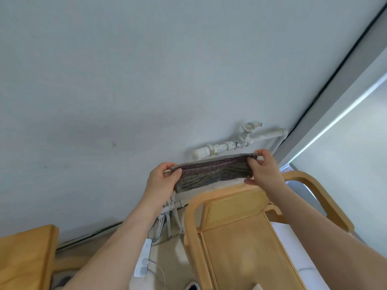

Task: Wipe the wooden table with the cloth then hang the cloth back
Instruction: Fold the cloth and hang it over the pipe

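Observation:
A striped grey-purple cloth [211, 171] is stretched out flat in front of the pale wall, just below the white water pipe [234, 144]. My left hand [162, 181] pinches its left end and my right hand [261, 168] pinches its top right corner. The cloth hangs down between them, above the back of a wooden chair [240, 216]. A corner of the wooden table [25, 254] shows at the lower left, apart from both hands. Whether the cloth's top edge rests on anything is hidden.
White pipes with a valve [169, 214] run down the wall under my left hand. A white power strip [143, 260] lies on the floor by the chair. A window frame [335, 95] runs along the right.

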A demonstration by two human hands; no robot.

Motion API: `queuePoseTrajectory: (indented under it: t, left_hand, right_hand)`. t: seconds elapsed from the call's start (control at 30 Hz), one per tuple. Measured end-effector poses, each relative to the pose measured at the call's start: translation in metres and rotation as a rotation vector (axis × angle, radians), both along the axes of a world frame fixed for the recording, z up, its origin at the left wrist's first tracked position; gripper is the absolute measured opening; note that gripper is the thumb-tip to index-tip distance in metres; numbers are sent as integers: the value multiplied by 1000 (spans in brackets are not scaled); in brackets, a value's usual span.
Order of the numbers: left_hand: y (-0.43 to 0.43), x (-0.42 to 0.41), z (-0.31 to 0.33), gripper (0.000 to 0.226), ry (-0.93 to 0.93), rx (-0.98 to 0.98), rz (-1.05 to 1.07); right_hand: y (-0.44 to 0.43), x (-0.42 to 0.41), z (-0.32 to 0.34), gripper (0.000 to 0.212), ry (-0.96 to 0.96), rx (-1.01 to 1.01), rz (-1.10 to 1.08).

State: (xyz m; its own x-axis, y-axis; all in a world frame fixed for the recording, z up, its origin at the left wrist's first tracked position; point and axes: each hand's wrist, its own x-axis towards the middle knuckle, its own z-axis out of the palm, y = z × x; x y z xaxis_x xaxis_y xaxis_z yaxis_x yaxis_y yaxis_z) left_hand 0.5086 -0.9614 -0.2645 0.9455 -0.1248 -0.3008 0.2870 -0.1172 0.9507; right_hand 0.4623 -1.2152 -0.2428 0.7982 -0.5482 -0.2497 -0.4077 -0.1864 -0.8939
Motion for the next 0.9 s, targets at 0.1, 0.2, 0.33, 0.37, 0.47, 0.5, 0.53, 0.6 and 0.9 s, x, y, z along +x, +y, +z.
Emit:
queuePoseTrajectory:
  t: [0.1, 0.2, 0.33, 0.37, 0.47, 0.5, 0.53, 0.6, 0.9]
  left_hand:
    - [-32, 51, -32, 7, 99, -38, 99]
    - [-57, 93, -67, 11, 155, -11, 207]
    - [-78, 129, -100, 23, 249, 0, 376]
    - [-81, 136, -108, 24, 243, 11, 398]
    - [-90, 153, -126, 28, 242, 4, 440]
    - [-92, 158, -132, 29, 257, -4, 452]
    - [-95, 164, -136, 29, 277, -9, 465]
    - [-98, 173, -143, 27, 337, -41, 491]
    - [-110, 183, -152, 11, 688, -229, 593]
  right_hand:
    - [-22, 54, -25, 12, 35, -117, -16]
    - [-43, 102, -50, 10, 73, -209, -3]
    - [-62, 156, -74, 20, 107, -256, 71]
    - [-64, 166, -79, 23, 122, -276, 103]
    - [-71, 191, -96, 13, 164, -412, 225]
    - [-73, 197, -101, 10, 182, -459, 250]
    - [-75, 201, -107, 10, 201, -502, 261]
    - [-77, 208, -117, 13, 231, -583, 244]
    - [-70, 201, -140, 34, 361, -826, 350]
